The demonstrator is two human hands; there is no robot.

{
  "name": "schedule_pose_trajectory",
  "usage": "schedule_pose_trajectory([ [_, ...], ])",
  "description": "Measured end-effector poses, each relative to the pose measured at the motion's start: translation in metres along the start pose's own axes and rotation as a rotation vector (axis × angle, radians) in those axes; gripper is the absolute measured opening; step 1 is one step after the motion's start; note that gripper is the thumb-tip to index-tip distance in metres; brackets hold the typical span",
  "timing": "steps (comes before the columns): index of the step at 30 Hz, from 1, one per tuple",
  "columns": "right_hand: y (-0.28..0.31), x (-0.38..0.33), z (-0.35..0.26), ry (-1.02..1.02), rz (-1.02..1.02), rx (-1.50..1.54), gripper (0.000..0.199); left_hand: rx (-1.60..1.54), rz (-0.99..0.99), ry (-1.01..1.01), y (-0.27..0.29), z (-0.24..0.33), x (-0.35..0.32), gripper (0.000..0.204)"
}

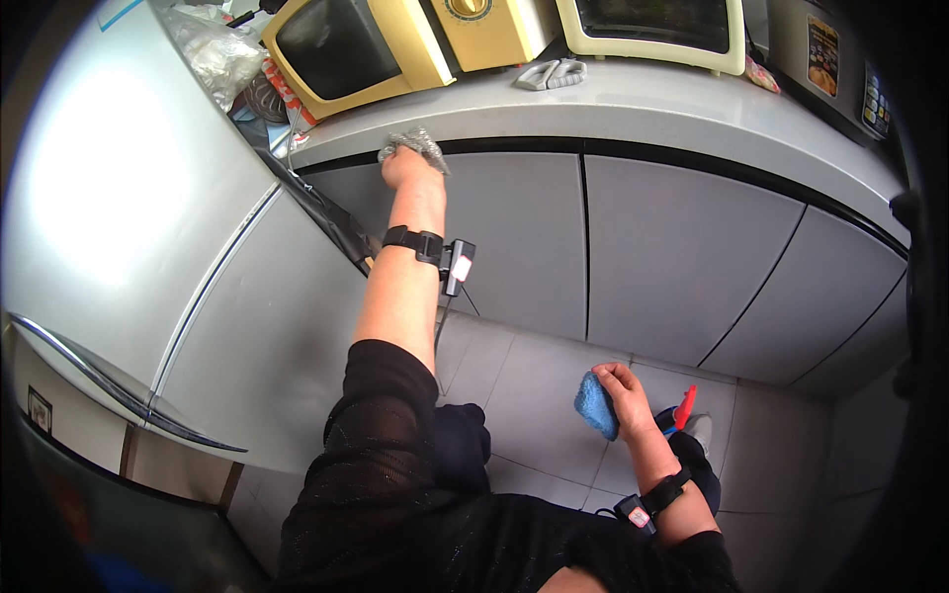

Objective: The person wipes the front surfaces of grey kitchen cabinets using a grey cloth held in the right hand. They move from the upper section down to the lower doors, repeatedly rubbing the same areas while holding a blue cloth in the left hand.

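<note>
Your fingers are closing over a grey, crinkly scouring pad (415, 145), and your left hand (407, 163) is pressing it against the front edge of the grey countertop (652, 104), right at the corner nearest the tall silver refrigerator (129, 227). The fingers themselves are hiding under the pad, so only the back of the hand and the wrist strap (420, 242) are showing. Your right hand (623, 390) is hanging low by your side, above the tiled floor (534, 385), with its fingers curling around a folded blue cloth (596, 405); a red and blue object is showing just behind it, too hidden to name. The pad is looking light and springy, probably a little scratchy, so it is likely giving under your palm rather than sliding; gripping it across its bunched middle is keeping it from slipping off the rounded counter edge. The cloth is soft and limp, and holding it in a fist around the fold is the sure way to keep it from trailing. On the counter behind, a yellow microwave oven (336, 49) is sitting at an angle, a white handled utensil (551, 73) is lying near it, and grey cabinet doors (682, 257) are running below.
</note>
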State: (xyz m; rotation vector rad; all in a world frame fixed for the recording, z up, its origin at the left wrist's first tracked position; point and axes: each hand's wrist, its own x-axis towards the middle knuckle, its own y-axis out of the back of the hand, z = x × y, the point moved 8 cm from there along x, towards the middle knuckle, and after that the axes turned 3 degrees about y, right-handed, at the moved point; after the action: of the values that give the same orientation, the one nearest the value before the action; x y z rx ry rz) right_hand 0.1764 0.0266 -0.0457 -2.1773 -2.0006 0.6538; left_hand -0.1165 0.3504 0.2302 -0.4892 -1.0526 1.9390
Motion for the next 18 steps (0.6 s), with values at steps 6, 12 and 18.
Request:
schedule_pose_trajectory([
  [6, 0.0, -0.001, 0.001, -0.011, -0.001, -0.028, 0.025, 0.704, 0.08, -0.283, 0.0, 0.034, -0.012, 0.015],
  [12, -0.001, -0.005, 0.0, 0.009, -0.002, -0.044, 0.025, 1.467, -0.214, -0.778, -0.083, 0.047, -0.103, 0.02],
  [18, -0.001, -0.009, -0.009, 0.069, -0.025, -0.045, 0.026, 1.433, -0.383, -0.979, -0.121, 0.024, -0.172, 0.016],
])
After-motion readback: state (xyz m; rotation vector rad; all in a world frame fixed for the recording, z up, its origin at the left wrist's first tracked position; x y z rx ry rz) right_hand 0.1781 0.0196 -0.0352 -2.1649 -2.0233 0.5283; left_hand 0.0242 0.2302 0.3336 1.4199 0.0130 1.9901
